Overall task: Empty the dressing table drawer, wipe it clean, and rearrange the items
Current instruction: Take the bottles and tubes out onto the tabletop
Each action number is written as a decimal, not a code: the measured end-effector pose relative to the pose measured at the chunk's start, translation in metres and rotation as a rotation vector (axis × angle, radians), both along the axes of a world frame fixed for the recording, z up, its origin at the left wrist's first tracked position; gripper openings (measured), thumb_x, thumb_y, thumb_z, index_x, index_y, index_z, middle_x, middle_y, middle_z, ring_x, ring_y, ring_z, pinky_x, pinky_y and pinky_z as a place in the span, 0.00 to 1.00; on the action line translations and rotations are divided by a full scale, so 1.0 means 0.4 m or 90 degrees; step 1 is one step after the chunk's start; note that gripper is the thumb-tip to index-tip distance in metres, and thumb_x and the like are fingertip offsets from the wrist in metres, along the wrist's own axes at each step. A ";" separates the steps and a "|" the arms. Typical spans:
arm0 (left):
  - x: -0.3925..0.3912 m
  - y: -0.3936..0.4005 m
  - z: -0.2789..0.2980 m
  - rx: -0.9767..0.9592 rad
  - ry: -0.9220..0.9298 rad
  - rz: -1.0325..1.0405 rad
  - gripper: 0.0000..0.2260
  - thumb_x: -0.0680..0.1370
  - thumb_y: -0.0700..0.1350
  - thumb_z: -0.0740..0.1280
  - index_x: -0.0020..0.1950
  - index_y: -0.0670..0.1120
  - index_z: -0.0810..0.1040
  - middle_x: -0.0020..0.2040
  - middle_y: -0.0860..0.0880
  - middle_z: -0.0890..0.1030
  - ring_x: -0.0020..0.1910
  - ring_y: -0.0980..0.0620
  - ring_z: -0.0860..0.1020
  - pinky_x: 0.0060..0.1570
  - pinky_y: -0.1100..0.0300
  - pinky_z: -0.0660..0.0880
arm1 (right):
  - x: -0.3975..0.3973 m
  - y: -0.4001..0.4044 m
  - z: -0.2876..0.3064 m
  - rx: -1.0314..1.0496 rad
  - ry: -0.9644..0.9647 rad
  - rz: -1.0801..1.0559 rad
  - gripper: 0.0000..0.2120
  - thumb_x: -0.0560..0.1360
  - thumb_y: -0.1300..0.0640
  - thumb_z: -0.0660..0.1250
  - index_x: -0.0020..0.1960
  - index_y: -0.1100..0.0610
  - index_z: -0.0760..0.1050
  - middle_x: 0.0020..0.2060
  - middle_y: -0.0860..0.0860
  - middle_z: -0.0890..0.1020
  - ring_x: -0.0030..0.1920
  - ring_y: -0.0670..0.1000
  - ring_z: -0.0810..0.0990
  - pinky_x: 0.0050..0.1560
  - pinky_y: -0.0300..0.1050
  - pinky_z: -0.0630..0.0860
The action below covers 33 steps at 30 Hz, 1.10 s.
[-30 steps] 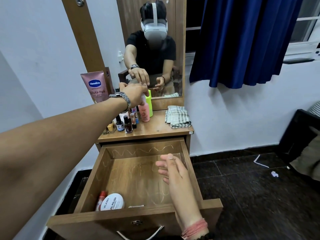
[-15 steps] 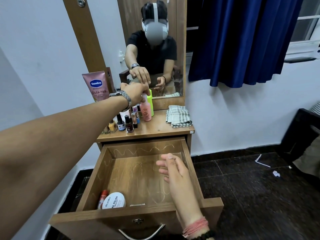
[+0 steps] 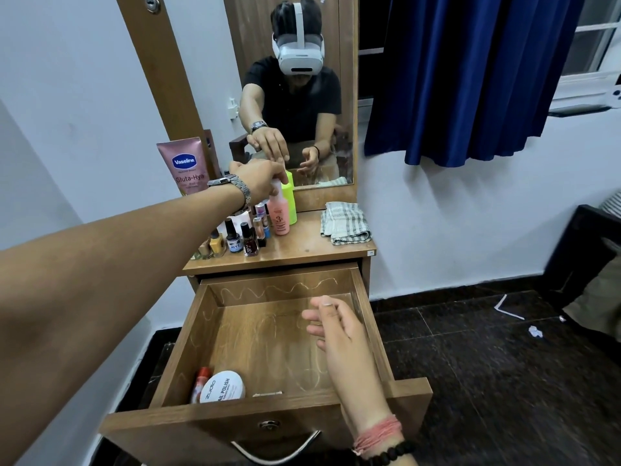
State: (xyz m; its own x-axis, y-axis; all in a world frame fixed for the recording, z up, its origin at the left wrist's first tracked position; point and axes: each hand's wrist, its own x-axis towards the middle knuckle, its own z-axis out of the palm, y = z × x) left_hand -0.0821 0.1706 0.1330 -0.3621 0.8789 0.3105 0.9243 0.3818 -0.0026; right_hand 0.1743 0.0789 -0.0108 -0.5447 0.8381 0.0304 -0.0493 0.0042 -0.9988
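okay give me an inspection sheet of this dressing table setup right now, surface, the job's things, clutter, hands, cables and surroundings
Surface: wooden dressing table top, crowded on its left side.
Job's things: drawer pulled open, pale scribble marks inside; white round tub and red-capped tube lie at its front left. Nail polish bottles, pink bottle, green bottle and Vaseline tube stand on the top.
Clutter: folded checked cloth on the top's right side.
Hands: left hand grips the pink bottle's cap; right hand hangs over the drawer, fingers relaxed, holding nothing.
Cables: nothing seen.
Surroundings: mirror, blue curtain, dark tiled floor with paper scraps.
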 end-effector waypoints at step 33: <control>0.102 -0.514 -0.301 -0.488 -0.054 -0.199 0.18 0.74 0.50 0.67 0.64 0.55 0.72 0.61 0.54 0.76 0.59 0.52 0.74 0.59 0.57 0.71 | -0.022 0.001 -0.024 0.064 -0.035 0.004 0.06 0.77 0.45 0.61 0.45 0.42 0.76 0.43 0.44 0.83 0.46 0.46 0.81 0.51 0.50 0.78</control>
